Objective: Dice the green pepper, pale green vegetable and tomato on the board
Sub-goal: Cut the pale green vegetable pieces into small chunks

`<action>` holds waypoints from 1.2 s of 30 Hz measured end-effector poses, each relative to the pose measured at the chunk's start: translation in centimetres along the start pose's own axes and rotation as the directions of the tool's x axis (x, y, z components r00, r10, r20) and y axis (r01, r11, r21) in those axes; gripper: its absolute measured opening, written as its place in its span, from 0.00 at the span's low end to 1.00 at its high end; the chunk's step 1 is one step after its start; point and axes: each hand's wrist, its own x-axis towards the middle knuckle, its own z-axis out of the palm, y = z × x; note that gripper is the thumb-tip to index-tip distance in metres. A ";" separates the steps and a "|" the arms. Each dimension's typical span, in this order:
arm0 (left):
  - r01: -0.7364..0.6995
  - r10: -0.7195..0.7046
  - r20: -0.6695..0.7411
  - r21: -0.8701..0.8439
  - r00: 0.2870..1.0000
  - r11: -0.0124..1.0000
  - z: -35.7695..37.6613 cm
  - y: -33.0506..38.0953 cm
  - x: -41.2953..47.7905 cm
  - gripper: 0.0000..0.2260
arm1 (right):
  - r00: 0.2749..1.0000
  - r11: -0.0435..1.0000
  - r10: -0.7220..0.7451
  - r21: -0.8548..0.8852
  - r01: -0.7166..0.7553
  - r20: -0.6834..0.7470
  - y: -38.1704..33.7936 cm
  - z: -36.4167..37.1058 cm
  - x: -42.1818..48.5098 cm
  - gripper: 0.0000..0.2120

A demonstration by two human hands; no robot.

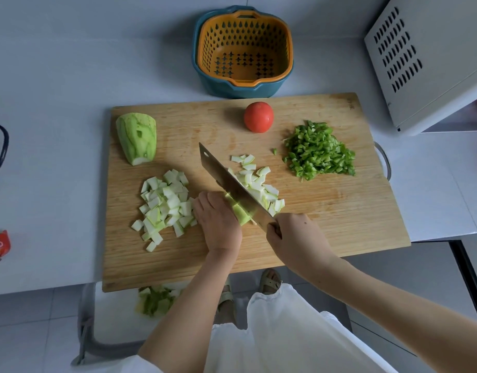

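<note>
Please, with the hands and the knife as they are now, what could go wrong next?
1. The left hand holds the pale green piece right beside the cleaver that the right hand grips; a fingertip could be nicked.
2. The whole tomato lies loose on the board and may roll away.
3. The board's near edge seems to overhang the counter; hard pressing there might tip it.

a single wide-angle view from the person's head looks steeply down and a little forward, at close range. the wooden cutting board (326,216) fills the middle, the white tabletop (57,84) bends around it, and the floor (22,332) shows along the bottom edge.
</note>
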 end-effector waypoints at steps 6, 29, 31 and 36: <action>0.048 -0.053 0.126 0.043 0.991 0.998 0.6 -0.3 -0.2 0.12 | 1.000 0.999 0.010 0.044 -0.011 0.027 -1.0 1.6 2.5 0.19; 0.010 -0.015 0.052 0.107 0.999 0.994 0.1 0.0 0.1 0.09 | 1.000 0.997 -0.013 0.071 0.014 -0.007 -0.5 0.3 0.5 0.19; 0.003 -0.011 0.072 0.117 0.997 0.993 0.2 0.0 0.2 0.09 | 1.000 0.999 -0.004 0.044 0.003 0.013 -0.8 0.4 0.4 0.19; 0.037 -0.066 0.183 0.155 0.981 0.987 0.5 -0.1 -0.1 0.18 | 0.999 0.996 0.021 0.081 -0.024 0.035 -1.8 1.7 2.4 0.19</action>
